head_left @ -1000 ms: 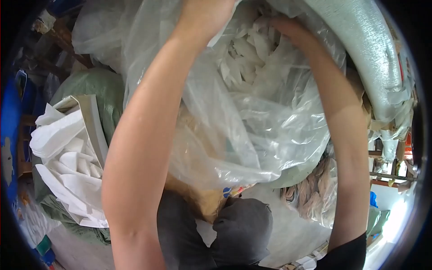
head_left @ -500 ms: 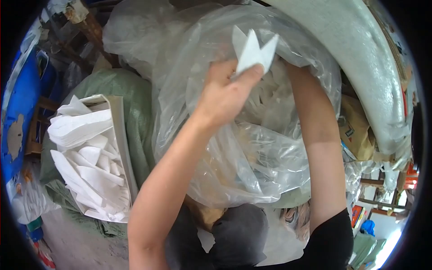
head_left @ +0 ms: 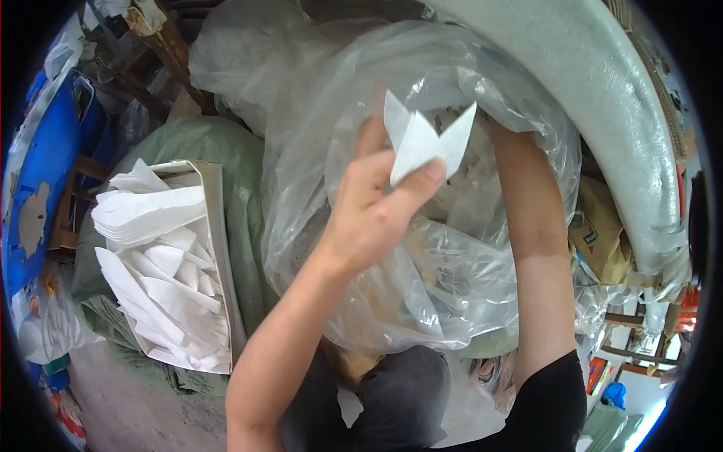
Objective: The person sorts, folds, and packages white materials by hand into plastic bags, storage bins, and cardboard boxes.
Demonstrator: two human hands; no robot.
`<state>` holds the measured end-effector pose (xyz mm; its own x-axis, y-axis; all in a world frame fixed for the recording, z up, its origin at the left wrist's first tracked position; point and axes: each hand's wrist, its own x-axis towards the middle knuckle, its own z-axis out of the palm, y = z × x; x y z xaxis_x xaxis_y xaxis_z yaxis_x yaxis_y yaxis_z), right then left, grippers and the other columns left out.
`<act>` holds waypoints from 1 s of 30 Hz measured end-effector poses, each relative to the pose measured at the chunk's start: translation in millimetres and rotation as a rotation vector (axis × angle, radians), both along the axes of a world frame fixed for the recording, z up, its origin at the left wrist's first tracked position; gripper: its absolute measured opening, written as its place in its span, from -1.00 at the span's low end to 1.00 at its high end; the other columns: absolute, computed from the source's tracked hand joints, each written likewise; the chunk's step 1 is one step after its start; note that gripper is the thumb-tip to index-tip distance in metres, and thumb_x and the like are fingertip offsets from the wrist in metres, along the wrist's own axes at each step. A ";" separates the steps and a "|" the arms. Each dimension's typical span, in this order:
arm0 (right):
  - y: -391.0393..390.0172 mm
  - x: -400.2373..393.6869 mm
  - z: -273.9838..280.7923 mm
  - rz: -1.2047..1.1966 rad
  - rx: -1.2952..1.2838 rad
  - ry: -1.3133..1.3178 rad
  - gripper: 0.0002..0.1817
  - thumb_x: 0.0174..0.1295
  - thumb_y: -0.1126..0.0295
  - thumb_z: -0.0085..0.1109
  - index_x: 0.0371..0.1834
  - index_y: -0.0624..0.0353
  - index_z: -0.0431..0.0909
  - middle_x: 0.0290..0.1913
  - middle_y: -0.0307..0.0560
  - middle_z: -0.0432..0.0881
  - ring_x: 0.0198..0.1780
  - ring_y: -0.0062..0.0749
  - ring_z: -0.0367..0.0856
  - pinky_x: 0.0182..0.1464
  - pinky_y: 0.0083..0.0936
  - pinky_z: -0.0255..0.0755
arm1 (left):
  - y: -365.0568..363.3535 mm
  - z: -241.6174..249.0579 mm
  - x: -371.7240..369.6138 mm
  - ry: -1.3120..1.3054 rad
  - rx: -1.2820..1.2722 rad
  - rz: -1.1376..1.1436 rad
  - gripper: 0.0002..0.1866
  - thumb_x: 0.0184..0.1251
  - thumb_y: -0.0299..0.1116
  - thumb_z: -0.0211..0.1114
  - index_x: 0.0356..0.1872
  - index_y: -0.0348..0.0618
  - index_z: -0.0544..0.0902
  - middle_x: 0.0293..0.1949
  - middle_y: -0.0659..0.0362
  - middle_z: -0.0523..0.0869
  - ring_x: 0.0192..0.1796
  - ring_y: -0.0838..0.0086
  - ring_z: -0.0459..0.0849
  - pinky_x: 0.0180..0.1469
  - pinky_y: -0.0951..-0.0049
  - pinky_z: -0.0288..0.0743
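Observation:
My left hand (head_left: 373, 203) is closed, pinching a few white pointed cut pieces (head_left: 422, 151) of what looks like felt or thick paper between thumb and fingers. The pieces fan out with their tips upward, above the mouth of a large clear plastic bag (head_left: 444, 297). My right forearm (head_left: 538, 203) reaches down into that bag. The right hand itself is hidden inside, so its fingers do not show. Pale loose pieces (head_left: 461, 181) lie in the bag between my two arms.
On the left, an open white box (head_left: 218, 264) full of similar white pieces (head_left: 162, 294) rests on a green sack (head_left: 248, 218). A big pale wrapped roll (head_left: 610, 113) curves along the upper right. Blue barrels (head_left: 38, 188) stand at far left; a brown paper bag (head_left: 599, 233) is on the right.
My left hand has come down closer to my body, still gripping the white pieces. The right arm stays in the bag. The whole view has shifted slightly.

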<state>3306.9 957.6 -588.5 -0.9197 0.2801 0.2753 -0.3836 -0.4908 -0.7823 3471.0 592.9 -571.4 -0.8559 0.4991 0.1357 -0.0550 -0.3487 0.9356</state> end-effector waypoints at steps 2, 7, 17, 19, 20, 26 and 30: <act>-0.1 -7.9 2.5 0.011 -0.011 0.006 -0.25 0.47 -0.31 -0.27 0.61 -0.21 0.24 0.59 -0.21 0.18 0.56 -0.23 0.13 0.62 -0.13 -0.22 | -2.3 -5.0 4.5 0.092 0.019 0.046 -0.75 0.43 -0.35 0.33 -0.16 -0.41 0.74 0.64 -0.21 0.01 0.62 0.00 0.11 0.50 0.22 0.14; 4.6 -5.9 -22.8 0.058 -0.003 -0.004 -0.24 0.48 -0.36 -0.31 0.63 -0.26 0.22 0.66 -0.23 0.12 0.63 -0.21 0.07 0.69 -0.10 -0.30 | -8.5 -17.6 11.9 0.152 0.019 0.100 -0.76 0.45 -0.37 0.33 -0.09 -0.40 0.74 0.68 -0.20 -0.14 0.67 0.02 0.02 0.55 0.20 0.07; -66.5 73.3 34.9 0.049 -0.127 0.056 -0.34 0.44 -0.13 -0.12 0.48 -0.01 0.40 0.42 -0.09 0.43 0.46 -0.16 0.33 0.41 -0.14 0.18 | -6.9 -18.7 43.7 0.060 0.082 0.086 -0.72 0.48 -0.37 0.31 0.04 -0.39 0.71 0.62 -0.22 0.14 0.57 0.09 0.30 0.50 0.23 0.23; -80.3 96.1 41.4 0.044 -0.136 0.039 -0.34 0.40 -0.06 -0.05 0.47 0.05 0.40 0.39 -0.06 0.46 0.41 -0.16 0.38 0.37 -0.17 0.23 | -7.3 -18.1 48.1 -0.098 0.148 0.064 -0.70 0.49 -0.37 0.30 0.07 -0.39 0.69 0.55 -0.21 0.24 0.49 0.12 0.39 0.44 0.25 0.31; -82.5 101.9 39.3 0.038 -0.120 0.012 -0.34 0.38 -0.03 -0.01 0.47 0.07 0.40 0.37 -0.05 0.47 0.38 -0.16 0.40 0.34 -0.19 0.26 | -10.2 -17.5 49.2 -0.254 0.200 0.053 -0.69 0.50 -0.37 0.28 0.10 -0.39 0.66 0.48 -0.19 0.34 0.40 0.16 0.48 0.38 0.27 0.38; -112.4 178.8 27.6 -0.114 0.211 -0.630 -0.31 0.26 0.16 0.19 0.45 0.23 0.39 0.27 0.05 0.56 0.22 -0.17 0.54 0.20 -0.30 0.42 | -19.8 -9.4 55.6 -0.710 0.377 -0.038 -0.62 0.53 -0.39 0.23 0.27 -0.35 0.50 0.18 -0.09 0.65 0.18 0.26 0.68 0.15 0.28 0.61; -138.8 263.5 35.1 -0.162 0.277 -1.013 -0.27 0.18 0.29 0.33 0.43 0.34 0.39 0.20 0.11 0.62 0.11 -0.17 0.63 0.11 -0.37 0.52 | -28.1 -18.7 68.7 -0.739 0.350 -0.104 -0.62 0.54 -0.40 0.21 0.26 -0.33 0.47 0.12 -0.08 0.68 0.14 0.28 0.69 0.12 0.27 0.63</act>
